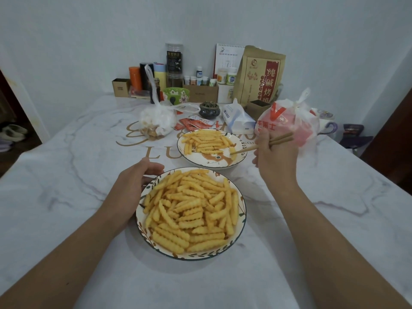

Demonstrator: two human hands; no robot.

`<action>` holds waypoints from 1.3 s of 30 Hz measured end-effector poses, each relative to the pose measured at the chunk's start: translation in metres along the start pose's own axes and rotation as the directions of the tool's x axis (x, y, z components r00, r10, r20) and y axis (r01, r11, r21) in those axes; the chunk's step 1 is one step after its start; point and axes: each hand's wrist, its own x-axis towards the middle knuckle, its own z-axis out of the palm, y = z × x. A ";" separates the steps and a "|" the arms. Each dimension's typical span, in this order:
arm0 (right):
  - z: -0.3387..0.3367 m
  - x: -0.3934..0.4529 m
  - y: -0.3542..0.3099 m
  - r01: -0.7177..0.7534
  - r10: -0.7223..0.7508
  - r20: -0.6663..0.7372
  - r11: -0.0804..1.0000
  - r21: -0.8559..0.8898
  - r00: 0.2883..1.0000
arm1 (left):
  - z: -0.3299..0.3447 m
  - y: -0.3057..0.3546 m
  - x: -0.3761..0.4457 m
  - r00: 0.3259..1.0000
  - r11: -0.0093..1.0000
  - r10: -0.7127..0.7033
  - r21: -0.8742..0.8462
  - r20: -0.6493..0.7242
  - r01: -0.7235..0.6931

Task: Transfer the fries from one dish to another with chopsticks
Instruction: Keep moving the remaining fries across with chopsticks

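A near dish with a leaf-patterned rim sits in front of me, heaped with crinkle-cut fries. Behind it stands a far dish with a fox picture, holding a smaller pile of fries on its left side. My right hand grips wooden chopsticks; their tips reach over the far dish's right side and pinch one fry. My left hand cups the left rim of the near dish, fingers curled around it.
A white marbled tablecloth covers the table. Behind the dishes lie sauce packets, a tied plastic bag of food, a red-and-white takeaway bag, a tissue pack, a small incense burner, and jars, boxes and bottles along the wall.
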 end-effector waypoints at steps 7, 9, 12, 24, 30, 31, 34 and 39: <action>-0.007 0.002 -0.007 -0.087 0.123 -0.128 0.963 0.256 0.984 | 0.001 0.000 0.000 1.000 1.000 0.000 0.006 -0.001 0.000; -0.019 0.006 -0.016 -0.188 0.248 -0.059 0.849 0.494 0.967 | 0.000 0.000 0.001 1.000 1.000 0.002 0.008 -0.003 -0.002; -0.032 0.007 -0.026 -0.290 0.258 0.145 0.720 0.631 0.955 | 0.000 -0.001 0.001 1.000 1.000 -0.001 0.000 -0.009 0.001; -0.041 0.006 -0.028 -0.318 0.159 0.324 0.785 0.532 0.933 | 0.000 0.000 0.001 1.000 1.000 -0.013 -0.015 -0.005 0.013; -0.036 0.012 -0.012 -0.256 0.269 0.056 0.802 0.540 0.961 | 0.000 0.000 0.001 1.000 1.000 -0.009 -0.009 0.000 0.009; -0.034 0.012 -0.009 -0.250 0.275 0.027 0.825 0.507 0.961 | 0.000 0.000 0.001 1.000 1.000 -0.009 -0.004 0.002 0.009; -0.023 0.008 0.001 -0.245 0.273 -0.034 0.906 0.345 0.961 | 0.000 0.000 0.000 1.000 1.000 -0.014 -0.003 0.005 0.014; -0.003 0.006 0.007 -0.193 0.220 -0.100 0.955 0.226 0.970 | -0.001 0.000 0.000 1.000 1.000 -0.014 -0.002 0.007 0.014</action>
